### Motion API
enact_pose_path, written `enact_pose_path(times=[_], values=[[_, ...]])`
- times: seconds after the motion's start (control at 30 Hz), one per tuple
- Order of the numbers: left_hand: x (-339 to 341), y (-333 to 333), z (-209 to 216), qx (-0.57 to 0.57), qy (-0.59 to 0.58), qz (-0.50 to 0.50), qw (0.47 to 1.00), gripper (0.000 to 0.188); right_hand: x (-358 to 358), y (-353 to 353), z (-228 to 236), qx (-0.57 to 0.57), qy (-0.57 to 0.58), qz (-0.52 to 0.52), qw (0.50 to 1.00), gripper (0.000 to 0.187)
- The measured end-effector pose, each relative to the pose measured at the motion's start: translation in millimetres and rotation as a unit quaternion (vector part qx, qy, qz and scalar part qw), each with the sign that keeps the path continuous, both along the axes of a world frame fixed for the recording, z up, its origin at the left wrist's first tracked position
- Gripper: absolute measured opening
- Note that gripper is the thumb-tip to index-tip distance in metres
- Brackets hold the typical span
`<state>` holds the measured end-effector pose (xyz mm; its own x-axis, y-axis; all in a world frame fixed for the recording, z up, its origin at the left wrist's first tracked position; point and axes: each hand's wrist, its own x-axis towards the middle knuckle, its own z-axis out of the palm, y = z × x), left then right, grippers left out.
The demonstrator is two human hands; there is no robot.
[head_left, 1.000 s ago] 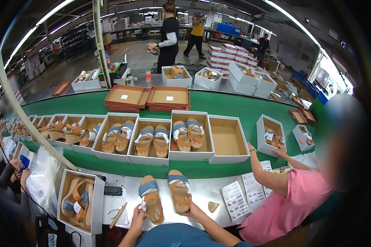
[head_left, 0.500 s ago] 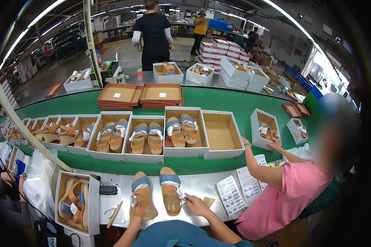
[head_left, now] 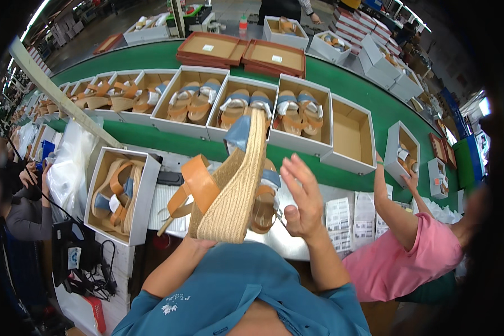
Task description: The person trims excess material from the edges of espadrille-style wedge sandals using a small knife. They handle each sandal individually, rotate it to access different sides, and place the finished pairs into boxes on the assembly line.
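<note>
My left hand (head_left: 199, 244) grips a wedge sandal (head_left: 229, 193) by its heel end, its fingers mostly hidden under it. The sandal is lifted and turned on its side, showing a braided rope wedge, orange straps and a blue toe band. Just right of it, my right hand (head_left: 303, 196) is raised with its fingers extended and thumb apart. A thin metal-looking piece by that thumb is too small to make out. The matching sandal (head_left: 265, 207) lies on the metal table (head_left: 288, 246), partly hidden behind the lifted one.
A white box (head_left: 143, 196) with sandals stands at left. Filled sandal boxes (head_left: 187, 126) and an unfilled box (head_left: 350, 137) line the green belt (head_left: 151, 133). Brown lids (head_left: 213, 47) lie beyond. At right are label sheets (head_left: 337, 218) and a co-worker in pink (head_left: 403, 246) handling a box (head_left: 400, 145).
My left hand has lifted its sandal from the table and tipped it sideways. My right hand has risen from beside the other sandal and spread its fingers. The view has shifted.
</note>
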<state>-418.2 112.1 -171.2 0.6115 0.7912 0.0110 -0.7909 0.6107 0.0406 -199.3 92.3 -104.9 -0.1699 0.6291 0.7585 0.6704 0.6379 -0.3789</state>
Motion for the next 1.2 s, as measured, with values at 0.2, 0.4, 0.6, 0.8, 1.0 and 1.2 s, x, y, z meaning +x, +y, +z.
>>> enact_pose_path(times=[0.2, 0.4, 0.6, 0.8, 1.0, 1.2], values=[[-3, -11, 13, 0.040, 0.048, -0.014, 0.998, 0.059, 9, 36, 41, 0.066, -0.153, -0.011, 0.986, 0.064], [-10, -18, 39, 0.118, 0.214, 0.006, 0.970, 0.069, -8, 27, 35, 0.055, -0.219, 0.020, 0.974, 0.067], [-18, -14, 11, 0.036, 0.234, 0.015, 0.971, 0.069, -61, -28, 18, -0.089, -0.130, 0.155, 0.975, 0.064], [-21, -1, 0, 0.066, 0.115, 0.043, 0.990, 0.052, -77, -60, -16, -0.090, -0.029, 0.346, 0.933, 0.046], [-22, 8, 21, 0.053, 0.065, 0.052, 0.995, 0.051, -65, -53, -4, 0.003, 0.054, 0.223, 0.973, 0.030], [-24, 7, 21, 0.056, 0.075, 0.050, 0.994, 0.052, -72, -58, -8, 0.068, -0.002, 0.149, 0.987, 0.028]])
